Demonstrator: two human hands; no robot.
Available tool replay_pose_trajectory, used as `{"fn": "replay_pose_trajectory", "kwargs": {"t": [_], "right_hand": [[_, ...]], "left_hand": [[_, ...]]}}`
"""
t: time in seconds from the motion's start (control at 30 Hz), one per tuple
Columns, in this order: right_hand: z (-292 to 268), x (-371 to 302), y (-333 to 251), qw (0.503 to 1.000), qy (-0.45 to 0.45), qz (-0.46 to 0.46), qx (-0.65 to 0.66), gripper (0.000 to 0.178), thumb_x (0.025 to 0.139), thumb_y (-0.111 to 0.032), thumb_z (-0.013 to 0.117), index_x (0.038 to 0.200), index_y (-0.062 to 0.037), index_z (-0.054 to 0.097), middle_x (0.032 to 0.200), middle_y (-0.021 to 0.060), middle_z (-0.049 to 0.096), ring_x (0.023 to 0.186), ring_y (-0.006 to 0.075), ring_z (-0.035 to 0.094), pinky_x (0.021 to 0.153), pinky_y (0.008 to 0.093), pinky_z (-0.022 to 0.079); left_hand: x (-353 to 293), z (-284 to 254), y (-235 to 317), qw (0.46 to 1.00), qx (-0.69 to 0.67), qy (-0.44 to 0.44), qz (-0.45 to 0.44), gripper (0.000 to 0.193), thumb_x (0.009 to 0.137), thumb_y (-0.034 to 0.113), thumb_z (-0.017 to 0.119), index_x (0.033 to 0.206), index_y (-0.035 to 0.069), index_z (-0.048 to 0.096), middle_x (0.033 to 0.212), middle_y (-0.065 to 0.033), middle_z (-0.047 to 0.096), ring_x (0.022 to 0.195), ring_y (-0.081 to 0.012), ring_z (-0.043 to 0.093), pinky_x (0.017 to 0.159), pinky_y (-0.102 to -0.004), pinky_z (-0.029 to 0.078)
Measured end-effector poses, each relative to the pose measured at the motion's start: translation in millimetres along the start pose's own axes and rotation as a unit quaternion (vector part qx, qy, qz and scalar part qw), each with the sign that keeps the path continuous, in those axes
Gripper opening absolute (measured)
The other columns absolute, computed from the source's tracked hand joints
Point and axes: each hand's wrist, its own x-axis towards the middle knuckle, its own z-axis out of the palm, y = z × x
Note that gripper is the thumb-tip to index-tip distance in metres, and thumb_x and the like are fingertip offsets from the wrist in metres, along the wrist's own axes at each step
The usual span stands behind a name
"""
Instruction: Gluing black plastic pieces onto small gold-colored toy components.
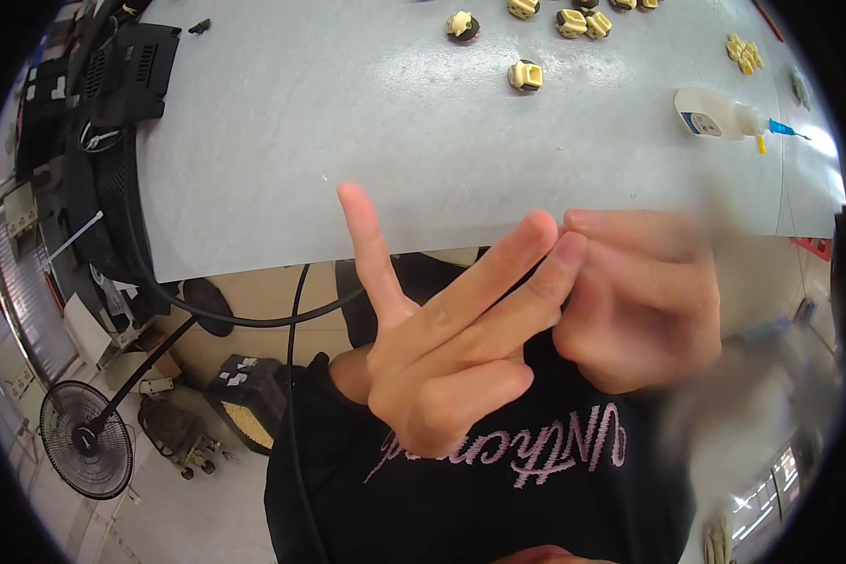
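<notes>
My left hand is raised in front of my chest, past the near edge of the table. One finger stands straight up, apart from the others; two stretch toward my right hand, and the thumb is folded below. My right hand is closed, its fingertips bunched against the left fingertips, and it is partly smeared by motion. Any small thing between the fingertips is hidden. Beyond them on the table, the nearest piece is a small cream-and-black part.
More cream-and-dark parts sit at the table's far side. A squeeze bottle with a blue needle tip lies at the right, near cream pieces. A black device stands at the left edge. A cable and fan are below.
</notes>
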Motion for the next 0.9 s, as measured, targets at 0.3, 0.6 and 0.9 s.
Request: {"fn": "replay_pose_trajectory", "kwargs": {"t": [0.3,0.6,0.9], "right_hand": [[5.1,-2.2,0.4,0.996,0.049,0.058,0.043,0.017,0.070,0.006,0.059,0.087,0.0045,0.055,0.082,0.0203,0.060,0.068,0.0216,0.059,0.059,0.0256,0.047],[2.6,-0.5,-4.9,0.998,0.035,0.022,-0.037,0.022,0.061,0.009,0.060,0.082,0.0034,0.058,0.079,0.0175,0.059,0.065,0.0204,0.055,0.057,0.0260,0.044],[-6.0,-0.7,-4.5,0.997,0.003,0.053,-0.055,0.027,0.055,0.008,0.063,0.081,-0.0005,0.058,0.074,0.0118,0.060,0.062,0.0180,0.054,0.054,0.0257,0.044]], "left_hand": [[5.3,-0.9,4.3,0.997,0.038,-0.040,-0.052,0.034,0.079,-0.010,0.051,0.080,0.010,0.023,0.100,-0.0234,0.060,0.120,-0.0393,0.038,0.096,-0.0648,-0.008],[2.9,2.5,2.2,0.997,0.077,-0.020,-0.024,0.038,0.079,0.001,0.060,0.066,0.010,0.025,0.107,-0.0228,0.057,0.123,-0.0413,0.032,0.097,-0.0644,-0.008],[-3.4,-2.3,-9.5,0.978,0.168,-0.076,0.100,0.037,0.076,0.017,0.065,0.055,0.010,0.035,0.101,-0.0164,0.062,0.130,-0.0313,0.025,0.094,-0.0711,-0.006]]}}
